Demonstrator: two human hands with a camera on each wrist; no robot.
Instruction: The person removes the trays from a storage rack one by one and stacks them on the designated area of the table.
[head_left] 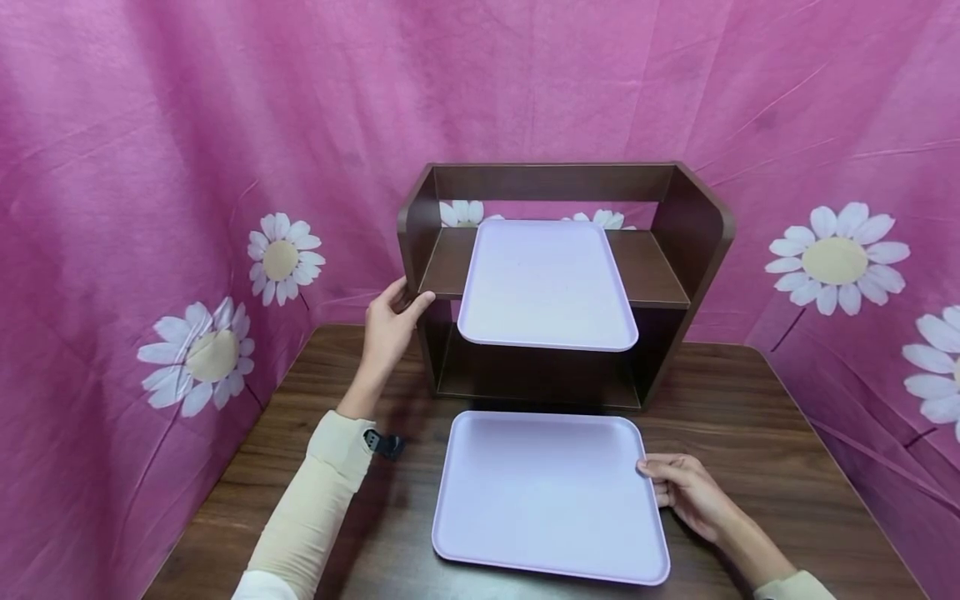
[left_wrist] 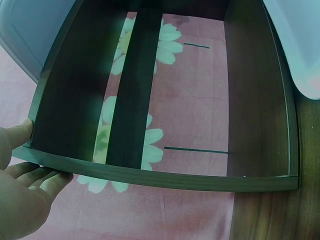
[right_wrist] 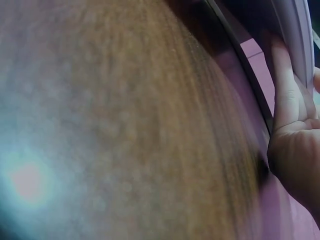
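A dark brown two-tier wooden shelf (head_left: 540,182) stands on the table. My left hand (head_left: 388,325) grips its left side panel, thumb at the front edge and fingers on the outer face; the left wrist view shows this hand (left_wrist: 25,195) up close. One lilac tray (head_left: 547,283) lies on the upper board and juts out past its front. In front of the shelf is a second lilac tray (head_left: 551,500), low over the table. My right hand (head_left: 693,496) pinches that tray's right edge, thumb on top. From the right wrist, the hand's (right_wrist: 295,125) fingers show under the tray.
The wood-grain table (head_left: 742,417) reaches past the shelf on both sides. Pink cloth (head_left: 525,83) printed with white daisies hangs behind and at the sides. A black strapped device (head_left: 384,443) sits on the left wrist.
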